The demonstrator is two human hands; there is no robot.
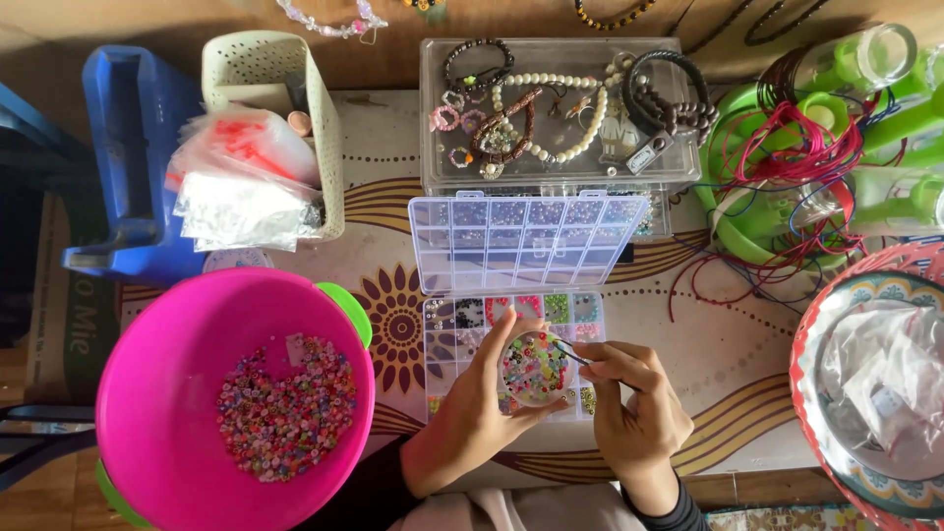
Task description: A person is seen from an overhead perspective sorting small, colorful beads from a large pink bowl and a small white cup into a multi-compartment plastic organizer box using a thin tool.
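My left hand (470, 413) cups a small round dish (534, 367) full of mixed coloured beads, held just above the near end of an open clear bead organiser box (516, 320). My right hand (629, 398) pinches a thin dark needle-like tool (570, 354) whose tip reaches into the dish. The organiser's lid (526, 241) stands open behind it, and its small compartments hold beads sorted by colour. A large pink bowl (177, 393) at the left holds a heap of similar mixed beads (285, 405).
A clear case (678, 162) of bracelets and bead strings lies at the back. A cream basket (329, 128) with plastic bags stands back left beside a blue plastic item (138, 157). Green rings with red cord (787, 157) sit right, a patterned bowl (826, 315) with bags near right.
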